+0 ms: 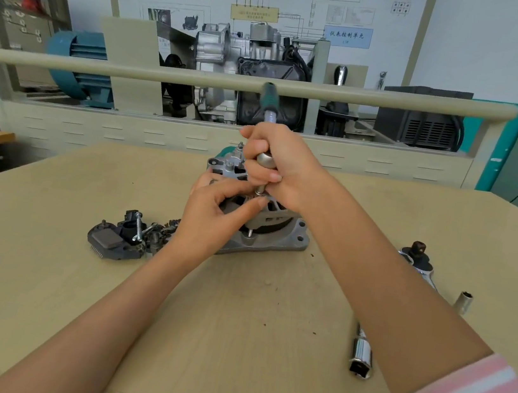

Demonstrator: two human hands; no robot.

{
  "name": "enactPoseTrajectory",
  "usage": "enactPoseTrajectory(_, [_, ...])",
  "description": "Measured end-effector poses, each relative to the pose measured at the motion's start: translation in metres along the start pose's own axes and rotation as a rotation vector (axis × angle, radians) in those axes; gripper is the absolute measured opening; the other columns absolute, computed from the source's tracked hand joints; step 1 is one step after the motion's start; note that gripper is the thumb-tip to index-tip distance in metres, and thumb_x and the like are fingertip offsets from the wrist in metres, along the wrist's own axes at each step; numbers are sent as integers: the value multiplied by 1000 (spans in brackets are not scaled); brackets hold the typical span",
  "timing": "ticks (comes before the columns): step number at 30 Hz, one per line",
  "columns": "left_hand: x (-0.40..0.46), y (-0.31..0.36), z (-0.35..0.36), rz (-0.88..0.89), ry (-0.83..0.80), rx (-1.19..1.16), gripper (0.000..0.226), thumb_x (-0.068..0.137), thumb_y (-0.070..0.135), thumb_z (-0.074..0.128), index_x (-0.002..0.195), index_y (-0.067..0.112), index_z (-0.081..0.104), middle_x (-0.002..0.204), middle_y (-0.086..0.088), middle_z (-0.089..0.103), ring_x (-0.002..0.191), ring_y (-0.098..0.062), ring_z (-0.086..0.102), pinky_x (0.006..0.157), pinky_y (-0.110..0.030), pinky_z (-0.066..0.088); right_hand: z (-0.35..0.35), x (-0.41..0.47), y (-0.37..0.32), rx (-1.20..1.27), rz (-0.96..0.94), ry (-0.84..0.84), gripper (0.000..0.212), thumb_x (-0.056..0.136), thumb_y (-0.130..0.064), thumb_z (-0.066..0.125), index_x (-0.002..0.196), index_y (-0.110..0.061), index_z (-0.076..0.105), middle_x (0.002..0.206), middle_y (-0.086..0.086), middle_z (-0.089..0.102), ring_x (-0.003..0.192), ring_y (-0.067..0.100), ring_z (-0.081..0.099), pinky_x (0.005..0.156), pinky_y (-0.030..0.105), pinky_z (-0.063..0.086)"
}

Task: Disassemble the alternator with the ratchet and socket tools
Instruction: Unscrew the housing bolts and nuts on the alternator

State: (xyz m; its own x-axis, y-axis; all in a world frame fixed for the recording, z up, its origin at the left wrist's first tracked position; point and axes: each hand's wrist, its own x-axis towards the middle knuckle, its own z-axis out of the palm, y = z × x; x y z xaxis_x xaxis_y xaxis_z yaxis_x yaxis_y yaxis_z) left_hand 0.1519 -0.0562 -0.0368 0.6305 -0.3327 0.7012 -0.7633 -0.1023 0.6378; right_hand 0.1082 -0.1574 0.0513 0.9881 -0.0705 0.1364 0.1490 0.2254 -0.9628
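Alternator (274, 231) sits mid-table w/ the ratchet (268, 111) standing near-vertical over it, handle tilted away from the person, right hand (283, 166) wrapped round its head, left hand (215, 210) just below pinching at the socket end near the housing top.

My right hand (275, 162) grips the green-handled chrome ratchet (269, 111) upright over the grey cast-metal alternator (274, 231) on the beige bench (41, 265); my left hand (215, 210) fingers (258, 201) pinch its small socket tip (258, 192).
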Motion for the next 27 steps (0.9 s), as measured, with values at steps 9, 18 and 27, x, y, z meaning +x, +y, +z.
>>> enactPoseTrajectory(9, [0,2,-2,-7,-26,-24,16,81,23,69,84,38,68,77,15,62,98,-12,45,86,-17,36,-7,10,-11,-149,197,-349,22,89,-2,25,82,-12,43,34,-11,33,23,2,19,33,18,8])
enactPoseTrajectory(18, [1,0,0,24,-11,3,17,80,24,69,74,40,65,64,25,61,87,2,40,85,-26,36,-5,2,-1,0,49,-193,20,91,-2,30,88,-11,47,37,-9,35,26,3,19,35,20,10])
enactPoseTrajectory(27, [1,2,0,21,0,5,48,77,-3,64,67,44,56,55,27,57,81,8,43,75,-33,34,25,-4,25,330,-300,619,22,99,-13,29,79,-19,34,61,0,51,46,11,39,42,20,31])
